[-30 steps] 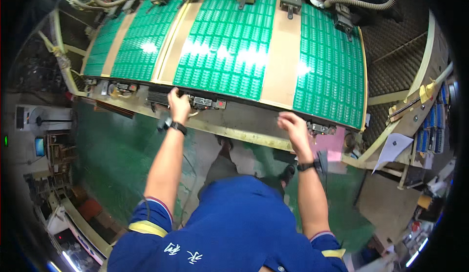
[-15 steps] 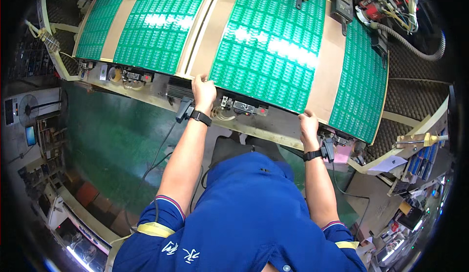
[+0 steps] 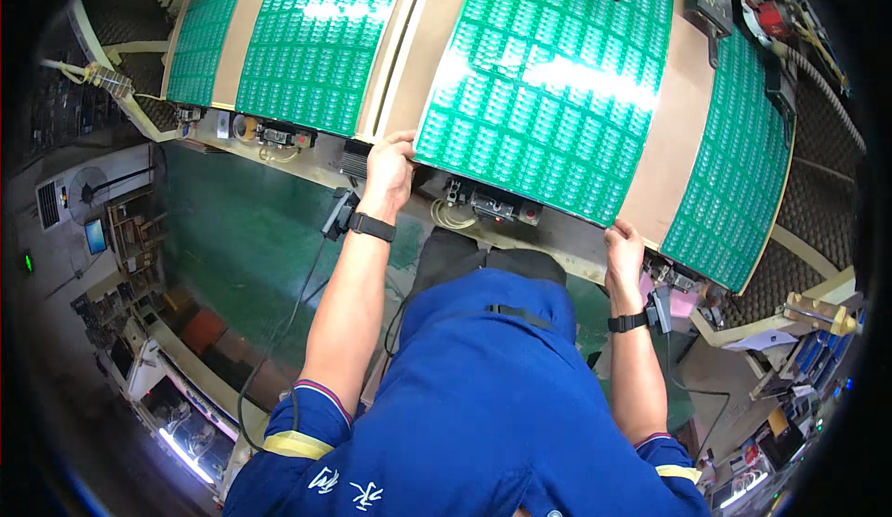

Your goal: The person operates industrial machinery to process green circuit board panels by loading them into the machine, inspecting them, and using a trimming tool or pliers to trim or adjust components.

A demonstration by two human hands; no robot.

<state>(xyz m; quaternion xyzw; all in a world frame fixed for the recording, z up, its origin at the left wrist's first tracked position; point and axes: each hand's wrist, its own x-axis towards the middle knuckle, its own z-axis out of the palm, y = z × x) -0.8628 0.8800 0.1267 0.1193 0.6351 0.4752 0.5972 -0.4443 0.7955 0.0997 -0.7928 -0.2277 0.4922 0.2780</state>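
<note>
Fingers pinching near corners of central green sheet, left hand and right hand well apart, forearms extended forward

Green panel, third from left: was glossy, patterned in pale rows.
Surface: caught glare across its middle.
Position: lay along the tan board's front edge.

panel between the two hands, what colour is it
The panel is green with rows of paler marks, best seen in the head view.

Workshop, apparently: clamps, ribbed hose
</note>
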